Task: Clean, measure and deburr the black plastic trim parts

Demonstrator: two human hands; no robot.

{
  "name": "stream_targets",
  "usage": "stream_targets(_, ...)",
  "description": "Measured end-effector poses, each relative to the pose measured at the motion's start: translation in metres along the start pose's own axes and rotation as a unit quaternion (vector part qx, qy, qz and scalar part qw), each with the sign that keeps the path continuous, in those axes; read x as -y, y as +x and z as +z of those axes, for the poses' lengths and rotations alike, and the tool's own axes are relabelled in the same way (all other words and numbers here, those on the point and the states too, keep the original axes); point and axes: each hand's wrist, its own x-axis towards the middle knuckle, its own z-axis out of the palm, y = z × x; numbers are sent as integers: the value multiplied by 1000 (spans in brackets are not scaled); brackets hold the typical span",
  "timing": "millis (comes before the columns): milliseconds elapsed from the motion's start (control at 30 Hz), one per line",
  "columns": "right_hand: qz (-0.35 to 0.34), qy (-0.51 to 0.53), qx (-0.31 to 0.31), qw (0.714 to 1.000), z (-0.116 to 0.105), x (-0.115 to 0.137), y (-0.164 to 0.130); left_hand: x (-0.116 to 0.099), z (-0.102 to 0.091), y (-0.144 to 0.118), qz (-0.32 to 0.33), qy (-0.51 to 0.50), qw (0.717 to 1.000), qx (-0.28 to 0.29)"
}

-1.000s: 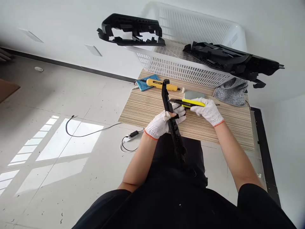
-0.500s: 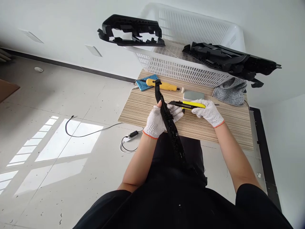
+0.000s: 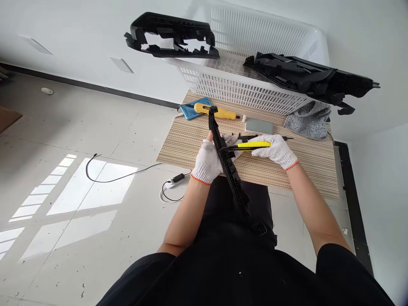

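Observation:
My left hand [image 3: 208,160], in a white knit glove, is closed around a long black plastic trim piece [image 3: 232,172]. The piece slants from the tabletop down toward my lap, its lower end over my dark trousers. My right hand [image 3: 276,149], gloved likewise, grips a yellow utility knife [image 3: 254,145]. The knife's dark front end lies across the middle of the black piece, close to my left fingers; whether the blade touches it I cannot tell. Behind the knife a dark slim tool [image 3: 247,137] rests on the table, partly hidden by my right hand.
A striped wooden table [image 3: 181,140] carries a yellow corded tool [image 3: 219,112], a blue tray [image 3: 191,111], a grey-green flat box [image 3: 259,126] and a grey cloth [image 3: 310,121]. Behind, a white basket [image 3: 242,85] bears black plastic parts [image 3: 306,76] overhanging its rim. Cables [image 3: 127,175] lie on the floor.
My right hand has moved the knife slightly left and down, so its front end now crosses the black trim piece. My left hand keeps its hold. The view has shifted slightly.

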Motion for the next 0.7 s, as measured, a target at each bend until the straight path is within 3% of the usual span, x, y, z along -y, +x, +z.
stream_targets(133, -26, 0, -39, 999, 0, -2, 2, 0, 2, -1, 0, -12, 1000, -5)
stream_targets(200, -11, 8, -30, 999, 1, -1, 2, 0, 2, -1, 1, -22, 1000, -4)
stream_targets(333, 12, 12, -82, 996, 0, -1, 2, 0, 0, 0, 2, -12, 1000, 1)
stream_targets(433, 11, -4, -44, 999, -2, -2, 2, 1, -2, 1, 1, 1, 1000, 16)
stream_targets(567, 2, -31, -32, 999, -1, -2, 2, 5, -3, 6, 76, 13, 996, 47)
stream_targets(633, -2, -46, -38, 998, 1, 0, 1, 7, -4, 8, 126, 18, 991, 33)
stream_targets(700, -10, -64, -46, 997, 2, 1, 1, 9, -10, 6, 115, 34, 993, -2)
